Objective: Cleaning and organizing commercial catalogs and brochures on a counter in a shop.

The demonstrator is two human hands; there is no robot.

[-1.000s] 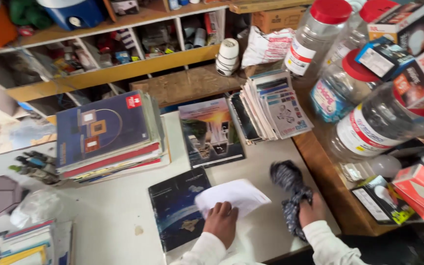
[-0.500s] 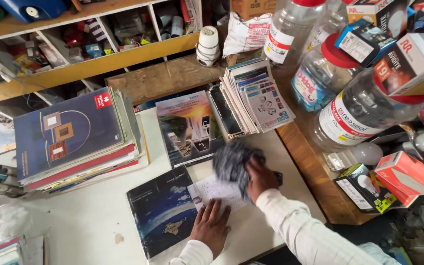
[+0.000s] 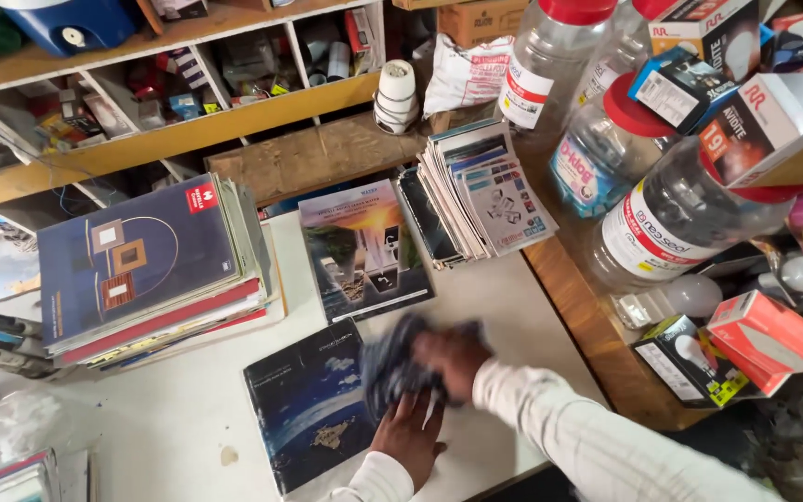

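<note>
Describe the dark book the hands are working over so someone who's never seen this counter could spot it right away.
Start at the white counter, below the tall stack of catalogues. The dark book lies flat at the near edge, partly under the left hand and the blue cloth in the right hand. Unlike the sunset-cover book behind it, its cover is near black with a blue Earth-from-space view.

Two hands showed, the left and the right, sharing one cloth. Two booklets lay singly on the worktop beside two stacks. Four clear jars stood with three bulb boxes
</note>
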